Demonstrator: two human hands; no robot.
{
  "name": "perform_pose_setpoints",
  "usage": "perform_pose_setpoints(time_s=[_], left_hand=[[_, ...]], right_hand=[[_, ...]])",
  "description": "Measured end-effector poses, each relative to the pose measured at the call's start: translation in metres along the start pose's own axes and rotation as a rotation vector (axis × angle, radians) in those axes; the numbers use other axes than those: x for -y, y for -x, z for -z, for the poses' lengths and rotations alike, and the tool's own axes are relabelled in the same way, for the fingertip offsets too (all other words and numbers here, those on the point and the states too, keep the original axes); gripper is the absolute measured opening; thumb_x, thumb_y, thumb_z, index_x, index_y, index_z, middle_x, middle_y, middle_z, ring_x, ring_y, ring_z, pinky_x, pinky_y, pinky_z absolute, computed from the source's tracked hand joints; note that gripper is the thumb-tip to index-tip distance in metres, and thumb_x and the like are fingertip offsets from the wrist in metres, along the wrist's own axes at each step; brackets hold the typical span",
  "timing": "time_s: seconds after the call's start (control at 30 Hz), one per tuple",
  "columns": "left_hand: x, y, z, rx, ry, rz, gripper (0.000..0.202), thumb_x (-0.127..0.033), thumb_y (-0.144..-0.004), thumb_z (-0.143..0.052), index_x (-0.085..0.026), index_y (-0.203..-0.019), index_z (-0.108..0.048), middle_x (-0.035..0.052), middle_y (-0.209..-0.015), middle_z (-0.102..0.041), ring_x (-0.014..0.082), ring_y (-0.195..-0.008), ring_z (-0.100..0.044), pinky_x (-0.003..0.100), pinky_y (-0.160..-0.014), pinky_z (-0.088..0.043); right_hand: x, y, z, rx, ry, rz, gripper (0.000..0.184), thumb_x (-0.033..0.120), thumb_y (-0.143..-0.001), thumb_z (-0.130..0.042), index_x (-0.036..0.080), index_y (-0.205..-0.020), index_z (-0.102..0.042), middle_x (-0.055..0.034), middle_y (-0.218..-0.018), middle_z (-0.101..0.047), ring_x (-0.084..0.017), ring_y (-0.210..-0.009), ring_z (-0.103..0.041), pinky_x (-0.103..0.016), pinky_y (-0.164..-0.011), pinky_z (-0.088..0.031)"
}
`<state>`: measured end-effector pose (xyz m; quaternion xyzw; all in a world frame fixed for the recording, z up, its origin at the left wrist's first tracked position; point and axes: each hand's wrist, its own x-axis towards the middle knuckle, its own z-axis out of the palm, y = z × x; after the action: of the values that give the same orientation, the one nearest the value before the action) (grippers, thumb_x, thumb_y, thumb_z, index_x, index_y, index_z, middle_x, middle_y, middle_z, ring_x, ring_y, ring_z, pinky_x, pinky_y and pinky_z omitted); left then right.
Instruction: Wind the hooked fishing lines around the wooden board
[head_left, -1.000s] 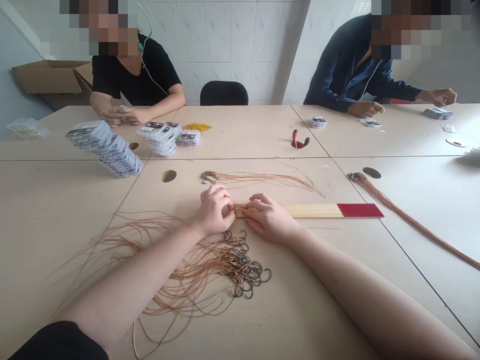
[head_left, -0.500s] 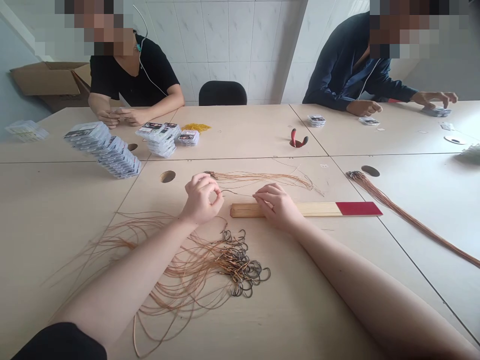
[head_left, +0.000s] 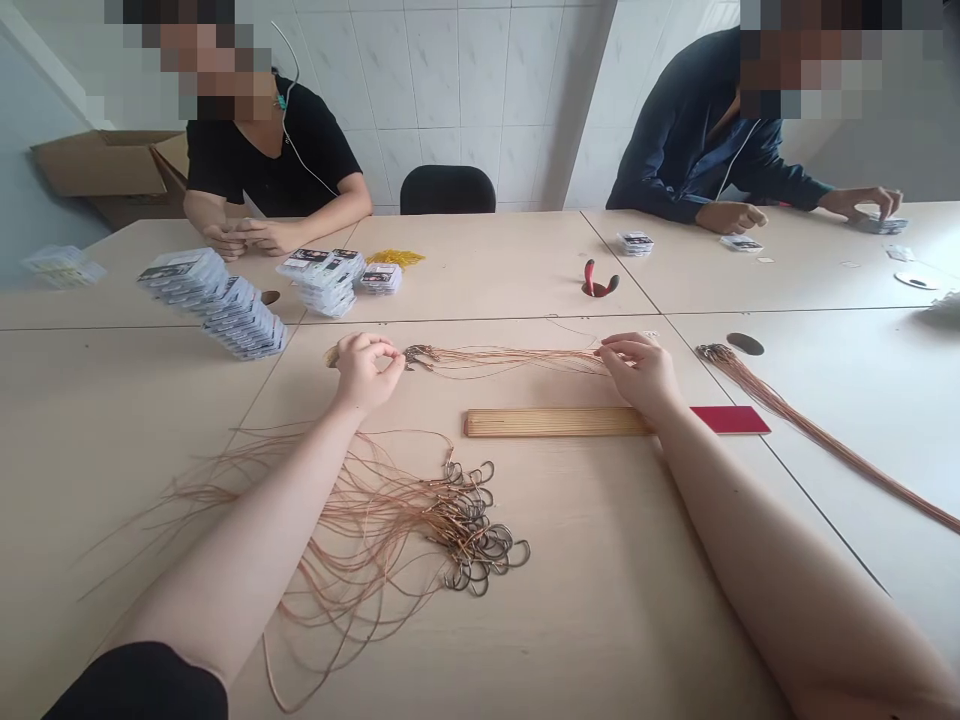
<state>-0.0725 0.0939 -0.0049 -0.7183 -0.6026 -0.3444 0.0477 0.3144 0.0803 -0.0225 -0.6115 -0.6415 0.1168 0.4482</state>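
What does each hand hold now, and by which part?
The right hand seems to hold the brown lines near their ends; the left hand, beside the fishing hooks, shows no clear hold.

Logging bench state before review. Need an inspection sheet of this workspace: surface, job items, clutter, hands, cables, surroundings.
surface: pale tables pushed together, with round holes.
job items: bundle of hooks on brown lines stretched across the table; heap of hooks with loose lines; wooden slat board with a red end.
clutter: stacked packs; red-handled pliers in a table hole.
hands: left hand beside the bundle's hook end; right hand at its far line ends.
cables: earphone cord on a co-worker.
surroundings: second co-worker working; cardboard box; tiled wall.
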Motion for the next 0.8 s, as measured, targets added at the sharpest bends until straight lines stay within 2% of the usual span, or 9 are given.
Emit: perform_pose_setpoints(time_s=[0.17,0.3,0.4,0.6,0.8], left_hand=[[0.002,0.003,-0.009,-0.010,-0.051,0.015,0.013,-0.031,-0.072,-0.057,-0.022,-0.064,-0.060,0.0031,-0.087,-0.062,0.0240,-0.097,-0.047,0.038,-0.089,-0.032],[0.007,0.003,-0.014,-0.008,-0.082,0.101,0.013,-0.032,-0.070,-0.058,-0.022,-0.062,-0.061,0.0035,-0.085,-0.062,0.0256,-0.096,-0.047,0.039,-0.088,-0.032],[0.010,0.002,-0.016,0.011,-0.088,0.116,0.012,-0.032,-0.069,-0.058,-0.022,-0.061,-0.061,0.0033,-0.084,-0.062,0.0256,-0.094,-0.048,0.040,-0.088,-0.032],[0.010,0.002,-0.016,0.057,-0.094,0.073,0.014,-0.033,-0.068,-0.058,-0.022,-0.061,-0.063,0.0038,-0.082,-0.062,0.0252,-0.092,-0.049,0.039,-0.087,-0.033],[0.010,0.002,-0.016,0.082,-0.101,0.107,0.016,-0.036,-0.068,-0.060,-0.022,-0.062,-0.065,0.0055,-0.083,-0.061,0.0278,-0.094,-0.046,0.040,-0.085,-0.033]], right_hand=[[-0.017,-0.004,-0.003,-0.100,0.061,-0.067,0.020,0.035,-0.072,-0.052,0.021,-0.070,-0.066,-0.0036,-0.089,-0.063,-0.022,-0.092,-0.052,-0.037,-0.075,-0.043],[-0.019,-0.005,-0.005,-0.145,0.087,-0.103,0.018,0.032,-0.069,-0.052,0.020,-0.070,-0.065,-0.0044,-0.090,-0.063,-0.022,-0.089,-0.052,-0.039,-0.075,-0.042],[-0.016,-0.004,-0.004,-0.165,0.091,-0.141,0.015,0.030,-0.065,-0.052,0.020,-0.065,-0.064,-0.0039,-0.089,-0.063,-0.023,-0.088,-0.052,-0.039,-0.076,-0.042],[-0.013,-0.003,0.000,-0.141,0.104,-0.167,0.011,0.025,-0.059,-0.050,0.021,-0.055,-0.059,-0.0022,-0.089,-0.062,-0.023,-0.087,-0.051,-0.040,-0.079,-0.040],[-0.015,-0.003,-0.001,-0.119,0.116,-0.144,0.009,0.025,-0.057,-0.050,0.021,-0.052,-0.056,-0.0040,-0.086,-0.062,-0.027,-0.091,-0.048,-0.043,-0.081,-0.038]])
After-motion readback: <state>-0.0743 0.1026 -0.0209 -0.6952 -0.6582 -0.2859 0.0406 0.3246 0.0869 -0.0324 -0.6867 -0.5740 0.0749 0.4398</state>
